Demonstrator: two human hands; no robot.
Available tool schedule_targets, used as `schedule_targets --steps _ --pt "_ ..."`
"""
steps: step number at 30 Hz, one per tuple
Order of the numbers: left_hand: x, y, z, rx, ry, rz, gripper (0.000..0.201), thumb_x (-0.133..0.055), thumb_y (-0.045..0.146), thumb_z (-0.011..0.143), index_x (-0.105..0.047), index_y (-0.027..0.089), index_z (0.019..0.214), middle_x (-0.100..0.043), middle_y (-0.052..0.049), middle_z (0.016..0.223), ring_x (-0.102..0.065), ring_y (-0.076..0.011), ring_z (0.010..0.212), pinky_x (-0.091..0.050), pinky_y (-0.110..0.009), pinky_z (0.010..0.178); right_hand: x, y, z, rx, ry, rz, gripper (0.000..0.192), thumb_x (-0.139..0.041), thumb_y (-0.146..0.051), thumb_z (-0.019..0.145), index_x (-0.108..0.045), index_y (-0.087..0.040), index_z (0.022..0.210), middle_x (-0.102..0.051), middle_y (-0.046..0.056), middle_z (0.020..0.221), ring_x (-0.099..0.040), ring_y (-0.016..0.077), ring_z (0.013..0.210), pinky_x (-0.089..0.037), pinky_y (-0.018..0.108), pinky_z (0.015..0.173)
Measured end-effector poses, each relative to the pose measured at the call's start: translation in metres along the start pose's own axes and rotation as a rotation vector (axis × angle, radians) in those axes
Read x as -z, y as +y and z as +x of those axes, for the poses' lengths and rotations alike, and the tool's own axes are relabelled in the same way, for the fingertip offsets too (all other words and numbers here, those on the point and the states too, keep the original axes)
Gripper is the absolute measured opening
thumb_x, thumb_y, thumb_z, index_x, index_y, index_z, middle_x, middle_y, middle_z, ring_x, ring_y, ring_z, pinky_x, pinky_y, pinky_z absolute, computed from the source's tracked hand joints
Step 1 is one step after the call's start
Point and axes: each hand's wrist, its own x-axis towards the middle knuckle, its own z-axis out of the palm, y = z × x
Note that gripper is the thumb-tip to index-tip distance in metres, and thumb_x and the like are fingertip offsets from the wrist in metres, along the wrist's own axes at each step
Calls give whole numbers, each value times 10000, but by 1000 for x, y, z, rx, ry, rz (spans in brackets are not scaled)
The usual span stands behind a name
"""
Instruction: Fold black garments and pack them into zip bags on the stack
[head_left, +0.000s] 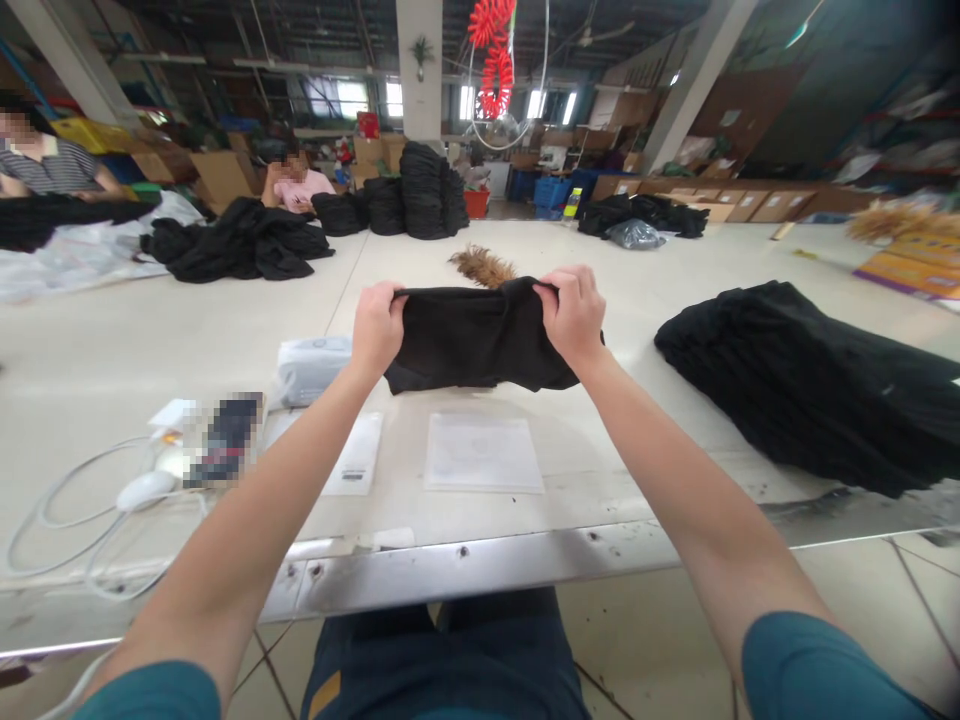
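Cloth (474, 340) is hanging above the worktop (600, 470) at 12 o'clock, both hands' fingers pinching its top edge, left hand (377, 328), right hand (574, 315); seemingly mid-fold, next needing even laying

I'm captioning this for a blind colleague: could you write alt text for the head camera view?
Seen from above, a person's left hand and right hand hold a bunched black garment up by its top edge over a pale work table. A heap of black fabric lies to the right, with clear flat bags below the garment.
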Motion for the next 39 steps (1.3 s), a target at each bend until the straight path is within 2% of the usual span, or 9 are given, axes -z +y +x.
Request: schedule_targets --steps 4,9,13,17,23,27,33,36,39 --pt "38 16 -13 -4 -13 -59 177 -471 253 960 -638 194 960 -613 -77 972 -551 -225 993 -443 -375 938 38 -17 -12 59 45 103 51 -586 -220 957 -570 -213 1005 -655 83 942 -581 179 931 -492 305 801" --pt "82 30 -126 231 -254 -107 235 -510 322 947 -695 236 1062 -546 -69 1012 -561 -222 987 -486 -394 917 110 -74 -89 179 -266 430 182 -561 -96 921 -592 -236 1034 -692 49 944 -641 182 899 -501 344 770" --pt "80 34 -221 533 -308 -301 250 -506 371 948 -659 242 1097 -574 -80 1100 -578 -227 1062 -503 -400 929 138 -119 -147 84 -520 595 157 -507 -89 945 -614 -201 969 -702 47 871 -653 174 823 -510 343 751" --pt "72 47 -257 735 -258 -491 411 -647 369 857 -543 230 1229 -538 -93 1229 -609 -207 1032 -522 -362 892 145 -137 -174 -100 -584 644 102 -534 -148 952 -621 -201 966 -713 55 886 -658 193 825 -536 356 751" --pt "92 61 -231 871 -190 -625 375 -623 359 856 -523 244 1198 -489 -28 1095 -604 -92 716 -531 -252 681 145 -120 -162 -398 -606 599 101 -542 -217 953 -637 -231 986 -719 47 906 -678 207 823 -553 347 744" --pt "96 61 -196 874 -191 -652 387 -611 315 847 -502 275 1216 -523 -54 1149 -632 -117 790 -553 -267 707 118 -95 -134 -508 -703 602 107 -561 -277 938 -656 -244 974 -738 34 937 -703 221 840 -561 350 768" --pt "39 32 -135 706 -209 -573 514 -601 318 864 -423 252 1342 -443 -157 1404 -673 -164 931 -573 -332 801 38 -58 -121 -499 -992 494 86 -595 -243 912 -676 -218 900 -743 47 901 -698 218 839 -532 335 770" --pt "6 21 -115 472 -209 -236 644 -663 273 813 -412 212 1402 -290 -207 1503 -622 -269 1110 -526 -460 934 9 -50 -134 -442 -1122 361 108 -661 -288 879 -696 -190 851 -732 99 902 -691 239 838 -517 332 751" --pt "-21 23 -109 205 -381 56 533 -645 294 853 -500 198 1357 -378 -198 1480 -447 -370 1305 -408 -581 1035 -4 -48 -148 -389 -1105 351 179 -653 -345 890 -702 -184 828 -718 107 882 -680 229 830 -504 314 739"
